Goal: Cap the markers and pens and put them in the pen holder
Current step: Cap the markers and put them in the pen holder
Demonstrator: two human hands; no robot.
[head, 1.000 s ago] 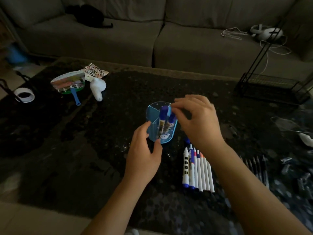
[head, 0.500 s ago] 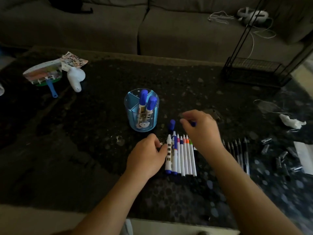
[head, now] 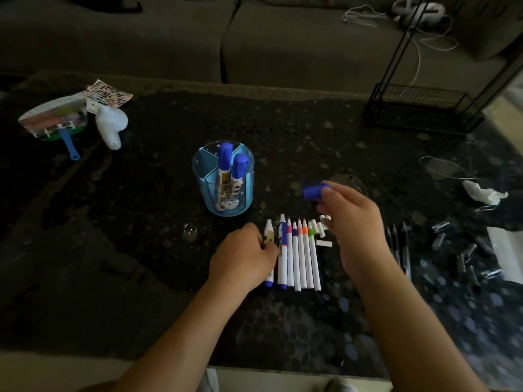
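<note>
A round blue pen holder (head: pixel 224 205) stands mid-table with two blue-capped markers (head: pixel 232 171) upright in it. In front of it lies a row of several uncapped white markers (head: pixel 300 256), tips pointing away from me. My left hand (head: pixel 243 256) closes on the leftmost white marker (head: pixel 268 233) of the row, which rests on the table. My right hand (head: pixel 351 222) hovers above the row's right end and pinches a blue cap (head: pixel 311 191) in its fingertips. Small white caps (head: pixel 322 230) lie by the row. Several black pens (head: pixel 400 244) lie further right.
Dark pen caps (head: pixel 464 256) are scattered at the right edge, beside white paper (head: pixel 503 250). A black wire rack (head: pixel 418 108) stands back right. A white hand fan (head: pixel 110 125), a paddle fan (head: pixel 53 120) and a crumpled tissue (head: pixel 484 192) also lie on the dark table (head: pixel 141 250).
Both hands left the pen holder and came down to the marker row. My right hand picked up a blue cap and lifted it; my left hand took hold of the leftmost marker.
</note>
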